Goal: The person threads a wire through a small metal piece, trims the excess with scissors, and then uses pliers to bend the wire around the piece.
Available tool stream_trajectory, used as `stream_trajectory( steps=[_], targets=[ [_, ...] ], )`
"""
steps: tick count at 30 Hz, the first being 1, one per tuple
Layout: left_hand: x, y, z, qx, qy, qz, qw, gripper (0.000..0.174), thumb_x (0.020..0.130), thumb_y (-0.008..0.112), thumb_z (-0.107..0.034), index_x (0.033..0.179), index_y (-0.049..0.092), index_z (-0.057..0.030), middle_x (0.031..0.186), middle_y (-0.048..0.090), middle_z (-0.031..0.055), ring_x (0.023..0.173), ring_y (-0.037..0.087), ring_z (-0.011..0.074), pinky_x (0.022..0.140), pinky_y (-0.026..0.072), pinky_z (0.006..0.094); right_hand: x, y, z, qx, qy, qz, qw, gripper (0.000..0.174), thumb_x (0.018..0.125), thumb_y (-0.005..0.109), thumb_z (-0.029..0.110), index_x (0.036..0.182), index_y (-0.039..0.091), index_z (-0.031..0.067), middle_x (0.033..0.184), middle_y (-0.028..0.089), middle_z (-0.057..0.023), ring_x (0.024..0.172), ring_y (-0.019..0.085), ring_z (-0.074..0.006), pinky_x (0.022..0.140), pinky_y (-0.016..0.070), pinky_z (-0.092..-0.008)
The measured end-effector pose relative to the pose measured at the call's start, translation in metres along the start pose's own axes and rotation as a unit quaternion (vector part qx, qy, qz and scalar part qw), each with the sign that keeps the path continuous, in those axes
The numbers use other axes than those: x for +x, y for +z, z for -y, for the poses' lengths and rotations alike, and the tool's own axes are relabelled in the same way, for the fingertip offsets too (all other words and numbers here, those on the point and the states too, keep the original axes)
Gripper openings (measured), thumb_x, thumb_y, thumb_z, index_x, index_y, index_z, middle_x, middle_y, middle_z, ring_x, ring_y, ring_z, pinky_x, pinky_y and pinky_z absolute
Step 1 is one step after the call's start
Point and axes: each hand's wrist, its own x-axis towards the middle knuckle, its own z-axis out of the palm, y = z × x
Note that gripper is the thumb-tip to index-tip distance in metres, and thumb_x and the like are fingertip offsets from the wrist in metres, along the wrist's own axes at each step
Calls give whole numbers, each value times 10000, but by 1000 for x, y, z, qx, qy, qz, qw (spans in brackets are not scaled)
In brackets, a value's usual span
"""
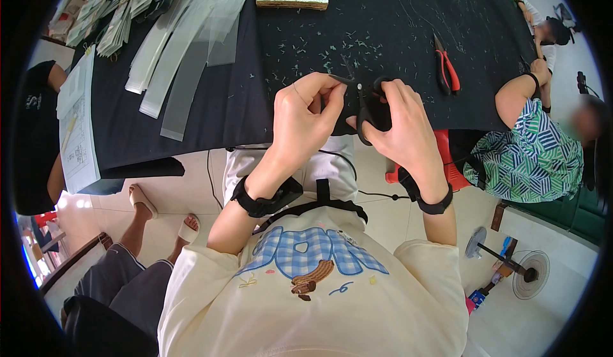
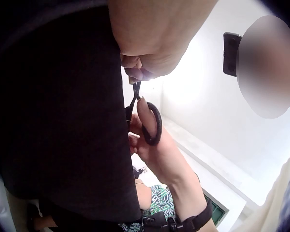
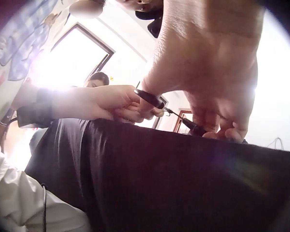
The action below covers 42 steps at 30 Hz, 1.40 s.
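Black scissors over the bench, gripped by right hand; left hand pinches small dark piece between fingers, just beside them. Step judged trimming; next calls for steady pinch, blades aligned.

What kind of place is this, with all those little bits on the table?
Probably a craft workshop. The right hand holds scissors, tiny clippings are scattered over the black-covered table, and red-handled pliers lie there too.
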Motion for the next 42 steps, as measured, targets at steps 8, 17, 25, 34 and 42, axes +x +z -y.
stream_trajectory(
  steps=[8, 17, 25, 34, 42],
  targets=[
    [0, 0, -2, 0, 3, -3, 1000, 40, 790, 605, 1, 768, 620, 32, 541, 464, -56, 467, 306, -22, 408, 199, 183, 0, -2, 1, -9, 0, -5, 1000, 433, 645, 735, 204, 950, 515, -10, 892, 534, -104, 848, 523, -297, 763, 432, -379],
    [0, 0, -1, 8, 7, -3, 1000, 35, 787, 606, 5, 771, 622, 32, 548, 478, -51, 467, 311, -23, 407, 206, 181, -1, -1, -3, -48, -35, -26, 998, 442, 642, 739, 257, 915, 528, -19, 858, 533, -122, 794, 513, -297, 727, 428, -374],
    [0, -1, -1, 5, 2, 4, 1000, 32, 785, 607, 6, 782, 629, 29, 561, 498, -51, 471, 320, -24, 410, 214, 179, 1, 2, -6, -22, -39, -21, 999, 438, 643, 738, 302, 846, 526, -22, 775, 515, -133, 722, 495, -296, 680, 416, -370],
    [1, -1, 0, 13, -7, 1, 1000, 20, 744, 626, -8, 760, 629, 4, 568, 537, 14, 428, 345, 33, 398, 267, 207, 1, 1, -7, -14, -20, -8, 1000, 350, 630, 745, 210, 822, 534, 7, 756, 545, -85, 754, 522, -273, 679, 436, -352],
    [1, -2, -2, 13, -15, 6, 1000, 15, 748, 623, -9, 747, 622, 7, 558, 520, 9, 439, 341, 33, 404, 265, 206, -1, 4, -12, 0, -51, -18, 999, 390, 635, 737, 254, 843, 546, -14, 733, 526, -102, 702, 503, -268, 652, 425, -352]
  ],
)
